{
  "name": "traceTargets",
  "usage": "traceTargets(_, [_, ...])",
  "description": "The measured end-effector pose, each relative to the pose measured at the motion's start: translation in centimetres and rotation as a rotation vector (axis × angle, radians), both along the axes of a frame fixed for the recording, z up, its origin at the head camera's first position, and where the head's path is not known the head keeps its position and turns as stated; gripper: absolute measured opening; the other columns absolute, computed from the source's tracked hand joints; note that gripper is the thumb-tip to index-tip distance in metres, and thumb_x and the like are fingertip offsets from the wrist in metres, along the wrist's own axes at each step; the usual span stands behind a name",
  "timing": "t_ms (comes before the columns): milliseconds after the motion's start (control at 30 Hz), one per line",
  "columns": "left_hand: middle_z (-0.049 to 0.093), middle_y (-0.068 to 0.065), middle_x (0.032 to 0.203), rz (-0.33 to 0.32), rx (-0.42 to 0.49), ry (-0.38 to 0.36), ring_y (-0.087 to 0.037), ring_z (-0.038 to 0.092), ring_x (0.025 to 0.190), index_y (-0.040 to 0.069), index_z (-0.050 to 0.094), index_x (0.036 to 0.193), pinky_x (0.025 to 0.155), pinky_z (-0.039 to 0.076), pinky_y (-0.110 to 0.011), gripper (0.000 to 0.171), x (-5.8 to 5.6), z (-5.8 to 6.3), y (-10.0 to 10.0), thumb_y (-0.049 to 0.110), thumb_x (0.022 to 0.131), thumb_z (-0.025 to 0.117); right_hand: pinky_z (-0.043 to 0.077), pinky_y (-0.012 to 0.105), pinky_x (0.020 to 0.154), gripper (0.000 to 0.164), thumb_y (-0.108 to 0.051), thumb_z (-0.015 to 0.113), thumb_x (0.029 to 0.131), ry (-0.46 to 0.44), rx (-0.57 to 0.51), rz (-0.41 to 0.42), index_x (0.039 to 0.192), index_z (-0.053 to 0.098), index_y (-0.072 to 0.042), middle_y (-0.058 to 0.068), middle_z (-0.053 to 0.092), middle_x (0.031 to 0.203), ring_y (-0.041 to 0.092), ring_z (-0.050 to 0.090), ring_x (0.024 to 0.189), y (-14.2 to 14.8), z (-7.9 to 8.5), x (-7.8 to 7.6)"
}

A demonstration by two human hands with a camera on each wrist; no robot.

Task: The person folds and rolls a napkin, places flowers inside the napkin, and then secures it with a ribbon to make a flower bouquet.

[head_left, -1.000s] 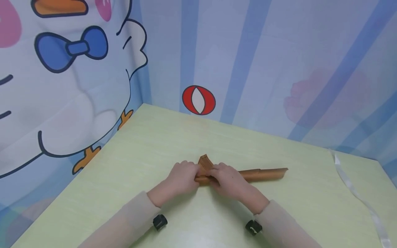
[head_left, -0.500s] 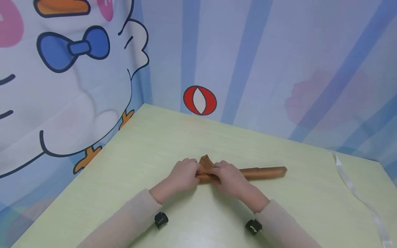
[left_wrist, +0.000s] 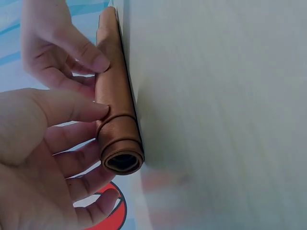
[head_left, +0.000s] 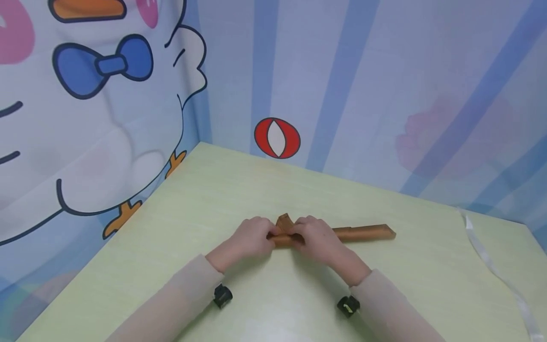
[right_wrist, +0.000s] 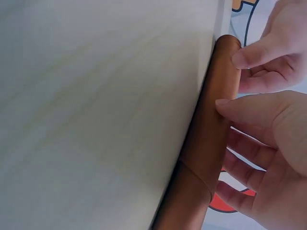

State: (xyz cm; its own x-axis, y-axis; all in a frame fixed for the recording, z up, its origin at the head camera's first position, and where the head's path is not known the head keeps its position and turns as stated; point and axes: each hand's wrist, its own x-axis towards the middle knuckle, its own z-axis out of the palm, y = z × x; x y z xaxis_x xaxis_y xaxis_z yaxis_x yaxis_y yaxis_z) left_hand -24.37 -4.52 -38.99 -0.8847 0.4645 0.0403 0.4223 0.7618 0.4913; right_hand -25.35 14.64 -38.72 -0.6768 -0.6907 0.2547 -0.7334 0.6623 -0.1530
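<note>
We see both hands on one brown roll (head_left: 363, 233) over the middle of the pale green bench (head_left: 278, 294); whether it rests there or is lifted slightly, we cannot tell. The left hand (head_left: 252, 237) grips the roll's left end — thumb against the near face, fingers half-curled on the far side. We find that end hollow in the left wrist view, its layers coiled inside one another. The right hand (head_left: 316, 240) pinches the roll just beside it, fingers likewise half-curled, and the roll extends past it to the right. A brown flap (head_left: 285, 222) juts out between the hands. Well apart, on the right, we see a white ribbon (head_left: 487, 256).
</note>
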Motion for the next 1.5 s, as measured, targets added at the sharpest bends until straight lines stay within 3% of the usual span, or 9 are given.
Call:
traceTargets(100, [0.065,0.0,0.082,0.019,0.0,0.009,-0.016,0.051,0.07,0.011,0.073,0.093,0.065,0.042,-0.034,0.017,0.0,0.1,0.1,0.003,0.08,0.064,0.048,0.031,0.066,0.013,-0.002,0.071,0.081,-0.002,0.021,0.003,0.093,0.074,-0.005,0.004,0.068,0.083,0.02,0.059,0.073,0.0,-0.1,-0.1])
traceTargets(267, [0.062,-0.004,0.083,0.043,-0.05,0.109,-0.024,0.055,0.076,0.009,0.07,0.088,0.069,0.046,-0.043,0.014,0.2,0.2,0.5,0.001,0.077,0.069,0.043,0.026,0.06,0.011,-0.004,0.068,0.085,-0.008,0.029,0.022,0.094,0.074,-0.007,0.002,0.062,0.073,0.017,0.055,0.065,0.0,-0.1,-0.6])
traceTargets(367, [0.064,-0.004,0.083,0.046,-0.069,0.125,-0.024,0.058,0.077,0.01,0.072,0.088,0.069,0.046,-0.045,0.016,-0.1,0.1,0.6,-0.001,0.077,0.068,0.044,0.026,0.061,0.011,-0.003,0.067,0.086,-0.007,0.031,0.025,0.095,0.073,-0.006,0.003,0.064,0.076,0.017,0.056,0.067,0.0,-0.1,-0.8])
traceTargets(667, [0.07,-0.004,0.091,0.071,-0.007,-0.005,-0.017,0.056,0.075,0.007,0.073,0.094,0.071,0.047,-0.036,0.016,-1.4,0.0,0.1,0.003,0.082,0.064,0.048,0.031,0.068,0.009,-0.003,0.073,0.081,0.044,-0.035,0.0,0.09,0.074,-0.006,0.005,0.07,0.087,0.022,0.059,0.075,0.0,-0.2,-1.0])
traceTargets(900, [0.063,-0.006,0.088,0.086,-0.025,0.065,-0.021,0.055,0.079,0.006,0.07,0.095,0.071,0.046,-0.039,0.014,-1.3,0.0,0.3,0.009,0.081,0.069,0.051,0.035,0.069,0.015,-0.002,0.067,0.083,0.013,0.028,-0.006,0.096,0.074,-0.005,0.005,0.071,0.086,0.023,0.063,0.077,-0.2,-0.2,-1.8])
traceTargets(1033, [0.066,-0.007,0.09,0.101,-0.024,0.076,-0.021,0.057,0.08,0.006,0.074,0.095,0.071,0.046,-0.039,0.017,-1.5,0.0,0.4,0.006,0.079,0.069,0.051,0.037,0.069,0.018,-0.002,0.065,0.084,0.001,0.041,-0.02,0.1,0.073,-0.005,0.006,0.07,0.087,0.025,0.064,0.079,-0.3,-0.2,-2.1])
traceTargets(1200, [0.07,-0.005,0.09,0.105,-0.017,0.012,-0.017,0.055,0.074,0.008,0.075,0.094,0.067,0.044,-0.034,0.018,-2.4,-0.3,0.3,0.004,0.08,0.065,0.051,0.038,0.075,0.016,-0.003,0.067,0.084,0.017,-0.005,-0.026,0.099,0.074,-0.004,0.008,0.069,0.092,0.026,0.064,0.084,-0.6,-0.1,-2.2])
traceTargets(1367, [0.068,-0.004,0.088,0.154,0.035,-0.087,-0.016,0.054,0.072,0.005,0.073,0.095,0.066,0.043,-0.028,0.014,-3.2,-0.3,0.2,0.007,0.082,0.066,0.051,0.037,0.073,0.014,-0.002,0.072,0.08,0.05,-0.01,-0.03,0.094,0.074,-0.004,0.007,0.07,0.091,0.025,0.063,0.082,-0.6,-0.1,-2.3])
traceTargets(1500, [0.066,-0.004,0.084,0.166,0.002,-0.039,-0.018,0.056,0.072,0.006,0.069,0.091,0.068,0.045,-0.033,0.009,-3.4,0.0,0.5,0.013,0.085,0.068,0.051,0.036,0.069,0.016,-0.001,0.07,0.081,0.062,0.021,-0.017,0.095,0.074,-0.006,0.006,0.07,0.091,0.025,0.063,0.08,-0.6,-0.1,-2.6])
